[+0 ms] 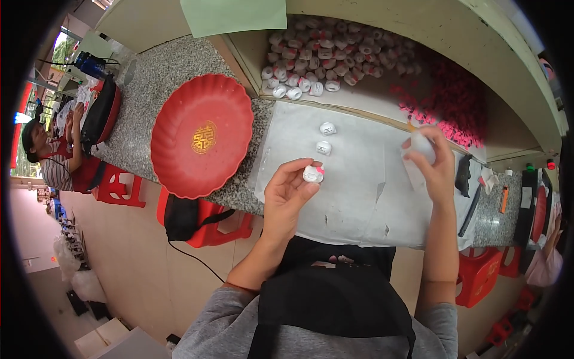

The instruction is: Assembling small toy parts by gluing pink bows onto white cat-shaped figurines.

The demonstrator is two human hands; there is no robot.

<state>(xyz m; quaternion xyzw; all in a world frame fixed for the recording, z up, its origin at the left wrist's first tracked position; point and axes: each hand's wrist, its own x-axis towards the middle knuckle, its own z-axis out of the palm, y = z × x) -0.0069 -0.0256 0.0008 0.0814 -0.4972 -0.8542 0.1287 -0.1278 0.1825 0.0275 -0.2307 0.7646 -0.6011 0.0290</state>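
Observation:
Between the thumb and fingers of my left hand [284, 194] is a small rounded white piece [313, 174] with a pink patch and dark print. My right hand [439, 161], raised over the right side of the white paper sheet [353, 200], grips a whitish squeeze bottle [422, 147] with an orange-yellow tip. The bottle is slightly blurred and stands apart from the white piece. Two similar pieces, a farther one [327, 128] and a nearer one [324, 147], lie on the sheet just beyond my left hand.
A shelf compartment holds a heap of white pieces [323, 51] and many small pink parts [445, 99]. At left sits a big red scalloped tray [230, 137] on the speckled counter [170, 60]. Red stools [224, 230] stand below. A co-worker [54, 149] sits far left.

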